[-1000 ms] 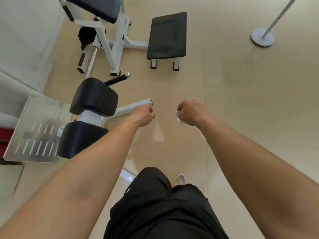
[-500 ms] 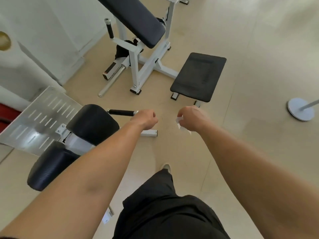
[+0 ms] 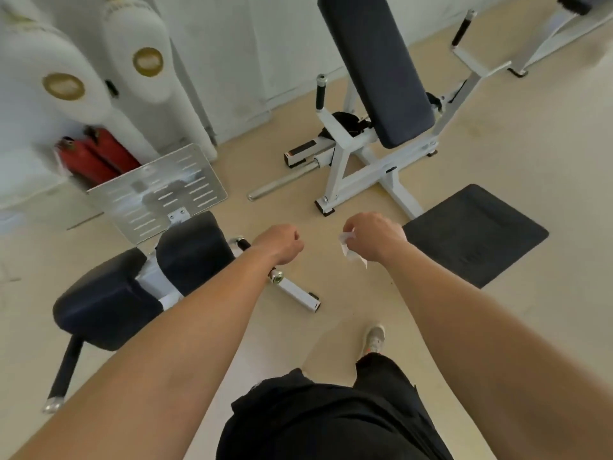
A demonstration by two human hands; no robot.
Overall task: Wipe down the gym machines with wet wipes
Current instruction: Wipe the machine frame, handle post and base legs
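Observation:
My right hand [image 3: 374,235] grips a small crumpled white wet wipe [image 3: 351,249], held in the air above the floor. My left hand [image 3: 282,242] is curled into a fist with nothing visible in it, hovering over a black-gripped handle [image 3: 243,244] of the low machine with two black roller pads [image 3: 149,277]. Ahead stands a white-framed machine [image 3: 341,161] with a long dark back pad [image 3: 374,68] and a flat black seat pad [image 3: 471,234] to the right of my right hand.
A perforated metal footplate [image 3: 159,190] leans behind the roller pads. Two red cylinders [image 3: 93,157] and white padded covers [image 3: 66,81] stand against the left wall. Another white frame [image 3: 557,31] is at the top right. My shoe [image 3: 374,338] is on the beige floor.
My view has tilted up and swung left, bringing the wall, the red cylinders and the white covers into sight. Both hands keep their pose, the right one still holding the wipe.

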